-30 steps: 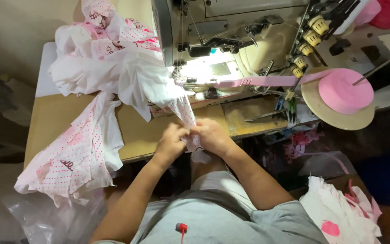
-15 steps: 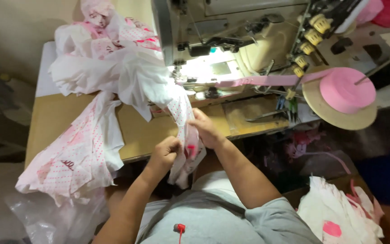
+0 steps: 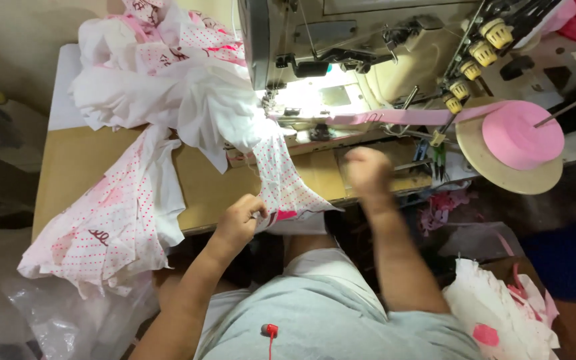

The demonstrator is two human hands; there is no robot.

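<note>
Change since half a second ago: right hand point(image 3: 367, 171) has left the cloth and lifted toward 1 o'clock, now blurred over the tabletop point(image 3: 88, 163) edge; left hand point(image 3: 240, 219) has stayed on the fabric.

Head view, items:
- Left hand: grip closed on the lower edge of the dotted white-and-pink fabric point(image 3: 281, 183), at the tabletop's near edge.
- Right hand: motion-blurred, holding nothing visible; whether its grip is wide or narrow cannot be told.
- Dotted fabric: runs from the left hand up toward 12 o'clock to the lit needle area of the sewing machine point(image 3: 341, 60).
- Heap of like fabric point(image 3: 155, 73): at 10 o'clock, one length hanging over the tabletop's left front.
- Pink tape roll point(image 3: 518, 133): on a round disc at 2 o'clock, its strip leading to the machine.
- Cut pieces point(image 3: 501, 313): at 4 o'clock, beside the person's lap.
</note>
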